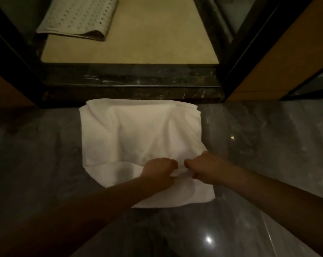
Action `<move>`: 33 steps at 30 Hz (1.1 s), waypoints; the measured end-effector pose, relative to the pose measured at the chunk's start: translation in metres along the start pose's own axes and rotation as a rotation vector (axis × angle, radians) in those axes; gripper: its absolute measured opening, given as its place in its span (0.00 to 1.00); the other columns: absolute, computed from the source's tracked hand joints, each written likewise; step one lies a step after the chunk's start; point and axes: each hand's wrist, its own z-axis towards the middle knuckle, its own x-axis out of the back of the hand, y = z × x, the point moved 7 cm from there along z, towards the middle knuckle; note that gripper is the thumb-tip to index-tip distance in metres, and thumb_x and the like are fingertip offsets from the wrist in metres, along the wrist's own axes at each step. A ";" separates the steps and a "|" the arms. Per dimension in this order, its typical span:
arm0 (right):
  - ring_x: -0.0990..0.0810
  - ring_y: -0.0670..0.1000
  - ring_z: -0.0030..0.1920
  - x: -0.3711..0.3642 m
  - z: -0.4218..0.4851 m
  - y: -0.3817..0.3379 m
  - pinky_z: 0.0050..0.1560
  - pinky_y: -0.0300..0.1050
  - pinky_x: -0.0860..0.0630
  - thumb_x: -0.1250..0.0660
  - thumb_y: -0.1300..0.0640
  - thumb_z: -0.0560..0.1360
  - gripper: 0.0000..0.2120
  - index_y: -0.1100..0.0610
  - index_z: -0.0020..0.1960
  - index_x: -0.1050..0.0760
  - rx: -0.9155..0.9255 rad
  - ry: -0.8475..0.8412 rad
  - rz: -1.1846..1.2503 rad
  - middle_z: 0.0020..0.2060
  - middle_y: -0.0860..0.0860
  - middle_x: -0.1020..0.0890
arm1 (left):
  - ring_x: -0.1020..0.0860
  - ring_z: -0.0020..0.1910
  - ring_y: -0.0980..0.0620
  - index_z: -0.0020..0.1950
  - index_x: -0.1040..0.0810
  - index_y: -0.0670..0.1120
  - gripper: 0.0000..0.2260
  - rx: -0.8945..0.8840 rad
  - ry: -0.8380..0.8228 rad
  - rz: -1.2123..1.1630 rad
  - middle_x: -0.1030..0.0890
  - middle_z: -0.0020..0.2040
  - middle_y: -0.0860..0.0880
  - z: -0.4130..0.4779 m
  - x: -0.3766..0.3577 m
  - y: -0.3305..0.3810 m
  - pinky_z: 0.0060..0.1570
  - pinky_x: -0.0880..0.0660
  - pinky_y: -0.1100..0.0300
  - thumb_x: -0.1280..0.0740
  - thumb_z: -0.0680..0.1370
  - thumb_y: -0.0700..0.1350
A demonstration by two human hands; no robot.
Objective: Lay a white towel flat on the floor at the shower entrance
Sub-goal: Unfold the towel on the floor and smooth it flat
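A white towel (138, 134) lies folded on the grey marble floor, its far edge against the dark shower threshold (131, 84). Its surface is creased and its near part is folded back over itself. My left hand (159, 170) and my right hand (203, 166) sit side by side at the towel's near middle. Both are closed, pinching a raised fold of the cloth between them.
Beyond the threshold is the beige shower floor (138, 39), with a perforated white bath mat (77, 17) folded at its far left. Dark door frames (236, 62) and wooden panels (279, 58) flank the entrance. Glossy grey floor (249, 145) surrounds the towel.
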 end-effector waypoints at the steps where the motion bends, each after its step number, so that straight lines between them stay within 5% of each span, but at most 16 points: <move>1: 0.21 0.56 0.48 0.008 0.003 -0.003 0.48 0.49 0.27 0.34 0.47 0.74 0.17 0.50 0.58 0.34 0.047 0.022 -0.019 0.51 0.53 0.20 | 0.24 0.54 0.49 0.60 0.26 0.53 0.13 0.026 0.006 -0.012 0.22 0.56 0.50 -0.005 0.005 -0.007 0.52 0.30 0.58 0.36 0.76 0.51; 5: 0.25 0.52 0.52 0.037 0.030 -0.002 0.51 0.50 0.28 0.28 0.37 0.64 0.32 0.46 0.63 0.35 0.132 0.111 -0.114 0.54 0.49 0.24 | 0.24 0.54 0.48 0.60 0.27 0.52 0.16 0.151 0.081 -0.006 0.23 0.55 0.49 -0.012 0.031 -0.037 0.50 0.28 0.57 0.34 0.72 0.50; 9: 0.29 0.52 0.60 0.048 0.062 0.013 0.58 0.51 0.31 0.27 0.38 0.62 0.42 0.44 0.71 0.41 0.108 0.141 -0.182 0.64 0.49 0.29 | 0.24 0.52 0.47 0.62 0.31 0.49 0.26 0.179 0.051 0.110 0.25 0.55 0.48 0.000 0.038 -0.036 0.44 0.27 0.54 0.30 0.68 0.58; 17: 0.51 0.54 0.75 0.024 0.087 0.021 0.71 0.56 0.46 0.24 0.41 0.60 0.51 0.43 0.74 0.50 0.077 0.042 -0.113 0.76 0.49 0.50 | 0.32 0.61 0.45 0.72 0.41 0.47 0.45 0.449 0.085 0.066 0.33 0.63 0.46 0.025 0.010 -0.022 0.55 0.28 0.49 0.27 0.62 0.65; 19: 0.42 0.54 0.72 0.026 0.086 0.022 0.67 0.54 0.38 0.25 0.42 0.60 0.45 0.45 0.71 0.42 0.088 0.054 -0.082 0.73 0.51 0.41 | 0.32 0.61 0.44 0.70 0.38 0.46 0.39 0.469 0.136 0.051 0.33 0.62 0.44 0.029 0.007 -0.018 0.54 0.28 0.50 0.27 0.66 0.60; 21: 0.29 0.51 0.56 0.031 0.081 0.019 0.52 0.48 0.28 0.26 0.48 0.63 0.29 0.48 0.61 0.31 0.108 0.120 -0.028 0.61 0.51 0.28 | 0.30 0.59 0.44 0.64 0.32 0.46 0.25 0.454 0.213 0.002 0.29 0.59 0.44 0.028 0.007 -0.017 0.49 0.29 0.53 0.31 0.72 0.55; 23: 0.28 0.49 0.43 0.031 0.075 0.014 0.42 0.45 0.27 0.29 0.52 0.67 0.14 0.51 0.51 0.26 0.094 0.155 0.035 0.51 0.52 0.23 | 0.27 0.56 0.45 0.58 0.28 0.46 0.15 0.419 0.266 -0.005 0.26 0.56 0.46 0.023 0.009 -0.019 0.44 0.32 0.55 0.34 0.74 0.51; 25: 0.24 0.51 0.41 0.029 0.068 0.010 0.42 0.46 0.25 0.31 0.54 0.69 0.08 0.53 0.47 0.26 0.075 0.161 0.061 0.47 0.53 0.21 | 0.25 0.55 0.46 0.57 0.27 0.47 0.13 0.381 0.281 -0.001 0.24 0.55 0.47 0.017 0.011 -0.020 0.47 0.30 0.55 0.35 0.74 0.48; 33: 0.21 0.53 0.44 -0.009 -0.009 -0.023 0.37 0.44 0.30 0.31 0.42 0.66 0.17 0.52 0.49 0.25 0.099 0.047 0.213 0.44 0.51 0.20 | 0.24 0.56 0.48 0.60 0.25 0.54 0.19 0.094 0.058 -0.028 0.22 0.56 0.50 -0.038 -0.013 0.001 0.51 0.31 0.59 0.31 0.69 0.54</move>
